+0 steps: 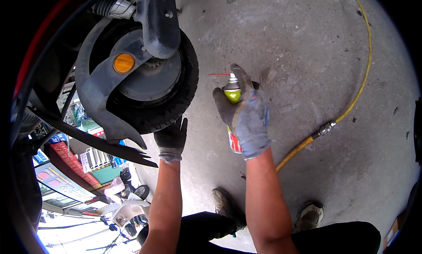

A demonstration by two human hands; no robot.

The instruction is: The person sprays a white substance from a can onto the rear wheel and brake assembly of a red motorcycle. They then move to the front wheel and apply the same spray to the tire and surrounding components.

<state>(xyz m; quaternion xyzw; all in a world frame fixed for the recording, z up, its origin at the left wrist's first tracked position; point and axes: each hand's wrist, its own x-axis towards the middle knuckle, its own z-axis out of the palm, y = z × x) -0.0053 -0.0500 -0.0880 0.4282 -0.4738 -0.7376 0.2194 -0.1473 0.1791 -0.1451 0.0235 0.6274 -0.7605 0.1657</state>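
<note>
In the head view my right hand point(250, 117), in a grey-blue work glove, is wrapped round a spray can point(232, 96) with a yellow-green and red body. One finger rests by its white nozzle, from which a thin red straw point(218, 74) points left toward a scooter wheel point(184, 85). My left hand point(172, 139), in a dark-palmed glove, lies against the lower edge of the black tyre with its fingers stretched out, partly hidden behind it. A grey fender point(99, 89) with an orange reflector point(124, 63) covers part of the wheel.
A yellow air hose point(367, 69) with a metal coupling point(326, 128) curves over the concrete floor point(299, 43) on the right. My shoes point(310, 214) stand at the bottom. Another scooter point(131, 212) and shop signs point(61, 181) show at the lower left.
</note>
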